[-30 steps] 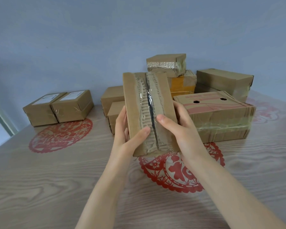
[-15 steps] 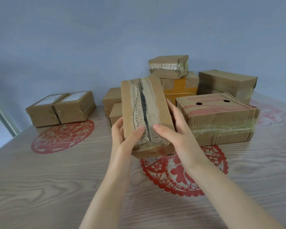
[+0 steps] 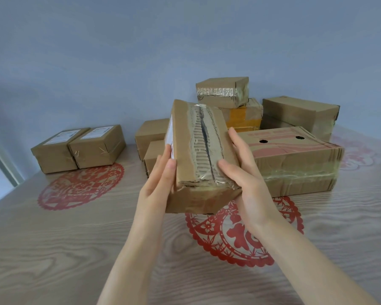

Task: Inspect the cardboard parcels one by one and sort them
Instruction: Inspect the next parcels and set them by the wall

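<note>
The wood-grain table (image 3: 53,249) ran out from the viewer, with a red paper-cut decal (image 3: 240,234) on it just below the hands. Above that decal, clear of the tabletop, the held parcel (image 3: 198,155) lay with its long axis pointing away from the person, near end low and far end tipped up, slightly rotated to the right. Its torn top face looked up at the camera, showing bare corrugation and a dark slit along its length under clear tape; a white label showed on its left side. The left hand (image 3: 157,183) clasped the near left edge, fingers laid along the side and thumb hooked over the top edge. The right hand (image 3: 249,179) gripped the near right corner, thumb across the torn face, fingers stretched along the right side. Just behind stood two small plain boxes (image 3: 150,133), and to the right a large red-printed box (image 3: 295,164) with two holes. Well to the left sat two labelled boxes (image 3: 99,146) beside a second decal (image 3: 79,188). Farthest back, a torn small box (image 3: 222,91) topped a yellow-taped box (image 3: 242,117), next to a long brown box (image 3: 299,113) against the wall (image 3: 119,51).
</note>
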`<action>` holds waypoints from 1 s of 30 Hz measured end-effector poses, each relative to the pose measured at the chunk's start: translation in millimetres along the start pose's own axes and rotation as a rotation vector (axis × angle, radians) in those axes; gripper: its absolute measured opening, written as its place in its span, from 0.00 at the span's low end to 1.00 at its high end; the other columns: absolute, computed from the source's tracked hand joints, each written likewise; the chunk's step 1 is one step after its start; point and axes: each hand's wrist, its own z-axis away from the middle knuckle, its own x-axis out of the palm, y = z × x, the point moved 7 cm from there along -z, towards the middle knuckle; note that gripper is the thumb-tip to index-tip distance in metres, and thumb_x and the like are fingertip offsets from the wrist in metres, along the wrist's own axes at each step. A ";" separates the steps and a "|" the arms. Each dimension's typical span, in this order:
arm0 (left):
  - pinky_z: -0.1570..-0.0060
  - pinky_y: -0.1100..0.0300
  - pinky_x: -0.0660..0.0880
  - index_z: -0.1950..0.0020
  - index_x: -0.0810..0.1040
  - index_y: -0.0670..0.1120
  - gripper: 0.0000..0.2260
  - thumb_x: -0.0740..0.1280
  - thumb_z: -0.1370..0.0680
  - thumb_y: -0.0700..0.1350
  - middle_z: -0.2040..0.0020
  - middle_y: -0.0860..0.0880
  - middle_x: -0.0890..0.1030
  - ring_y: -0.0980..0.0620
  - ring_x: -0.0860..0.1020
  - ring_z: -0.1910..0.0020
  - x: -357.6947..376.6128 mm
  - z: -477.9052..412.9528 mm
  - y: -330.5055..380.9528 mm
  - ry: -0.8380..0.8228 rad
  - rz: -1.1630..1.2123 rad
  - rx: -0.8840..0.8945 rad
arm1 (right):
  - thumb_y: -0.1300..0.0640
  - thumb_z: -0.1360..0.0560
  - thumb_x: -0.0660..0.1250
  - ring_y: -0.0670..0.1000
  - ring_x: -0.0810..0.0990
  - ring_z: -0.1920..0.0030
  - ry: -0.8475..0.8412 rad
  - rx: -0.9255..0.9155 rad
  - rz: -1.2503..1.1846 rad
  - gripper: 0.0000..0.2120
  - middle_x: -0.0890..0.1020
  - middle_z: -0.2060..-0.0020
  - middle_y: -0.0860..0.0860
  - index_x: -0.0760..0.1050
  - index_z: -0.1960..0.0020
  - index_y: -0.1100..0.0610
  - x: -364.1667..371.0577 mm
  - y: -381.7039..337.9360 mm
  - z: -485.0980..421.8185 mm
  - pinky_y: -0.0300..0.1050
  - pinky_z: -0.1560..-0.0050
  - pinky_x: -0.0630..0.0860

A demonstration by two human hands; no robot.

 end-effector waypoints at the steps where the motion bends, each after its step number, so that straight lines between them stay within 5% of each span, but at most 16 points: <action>1: 0.24 0.48 0.64 0.37 0.75 0.74 0.29 0.70 0.37 0.75 0.27 0.66 0.71 0.62 0.67 0.25 -2.3 0.1 0.2 0.025 -0.012 0.006 | 0.60 0.19 0.61 0.38 0.74 0.33 -0.019 0.010 0.031 0.27 0.74 0.31 0.36 0.63 0.23 0.43 1.2 1.5 -0.6 0.46 0.31 0.72; 4: 0.26 0.51 0.67 0.46 0.74 0.80 0.22 0.72 0.38 0.73 0.27 0.65 0.71 0.62 0.69 0.27 -9.5 -1.4 2.1 0.111 -0.077 0.015 | 0.49 0.22 0.65 0.36 0.71 0.31 -0.088 0.077 0.129 0.30 0.71 0.29 0.36 0.60 0.22 0.42 6.6 7.0 -1.3 0.44 0.29 0.70; 8: 0.28 0.46 0.69 0.47 0.68 0.86 0.24 0.71 0.41 0.73 0.27 0.58 0.73 0.53 0.71 0.27 -14.2 -1.8 3.5 0.170 -0.191 0.038 | 0.26 0.41 0.73 0.41 0.68 0.28 -0.132 0.150 0.223 0.55 0.65 0.26 0.39 0.54 0.21 0.40 11.4 15.5 -2.0 0.47 0.28 0.69; 12: 0.33 0.49 0.75 0.41 0.71 0.80 0.30 0.77 0.40 0.69 0.30 0.53 0.77 0.51 0.75 0.31 -19.0 -2.0 3.4 0.192 -0.144 0.077 | 0.22 0.52 0.73 0.44 0.66 0.27 -0.107 0.167 0.266 0.66 0.62 0.24 0.40 0.50 0.21 0.39 7.5 17.5 -6.6 0.51 0.26 0.67; 16: 0.53 0.71 0.78 0.30 0.69 0.64 0.35 0.78 0.34 0.47 0.49 0.74 0.80 0.72 0.78 0.44 -22.0 -1.9 5.0 0.236 -0.052 0.159 | 0.24 0.46 0.73 0.43 0.67 0.28 -0.120 0.212 0.265 0.63 0.62 0.26 0.39 0.46 0.20 0.39 6.5 15.7 -7.3 0.46 0.27 0.67; 19: 0.53 0.75 0.76 0.28 0.69 0.60 0.34 0.75 0.29 0.37 0.43 0.71 0.78 0.76 0.75 0.43 -26.5 -1.6 7.2 0.270 -0.016 0.194 | 0.32 0.39 0.74 0.40 0.73 0.33 -0.134 0.206 0.220 0.56 0.70 0.30 0.37 0.49 0.20 0.41 8.0 15.9 -6.7 0.41 0.31 0.70; 22: 0.49 0.73 0.76 0.28 0.68 0.60 0.37 0.75 0.34 0.42 0.33 0.65 0.73 0.72 0.75 0.39 -30.4 -2.1 7.2 0.282 0.060 0.198 | 0.42 0.34 0.72 0.35 0.81 0.46 -0.088 0.169 0.118 0.43 0.80 0.46 0.31 0.59 0.22 0.43 5.1 17.4 -7.6 0.31 0.51 0.78; 24: 0.49 0.70 0.77 0.25 0.68 0.57 0.39 0.77 0.34 0.45 0.32 0.62 0.75 0.71 0.76 0.40 -26.8 -3.5 3.1 0.251 0.091 0.140 | 0.44 0.34 0.70 0.34 0.82 0.49 -0.073 0.154 0.080 0.41 0.81 0.50 0.30 0.62 0.23 0.45 4.1 18.9 -7.3 0.29 0.55 0.78; 30: 0.41 0.53 0.74 0.30 0.75 0.56 0.31 0.77 0.33 0.56 0.42 0.56 0.85 0.54 0.82 0.41 -11.0 -4.0 -24.9 0.085 0.153 -0.190 | 0.47 0.33 0.70 0.41 0.82 0.44 -0.049 0.157 0.001 0.36 0.82 0.39 0.43 0.65 0.26 0.45 0.7 25.9 -9.3 0.34 0.50 0.80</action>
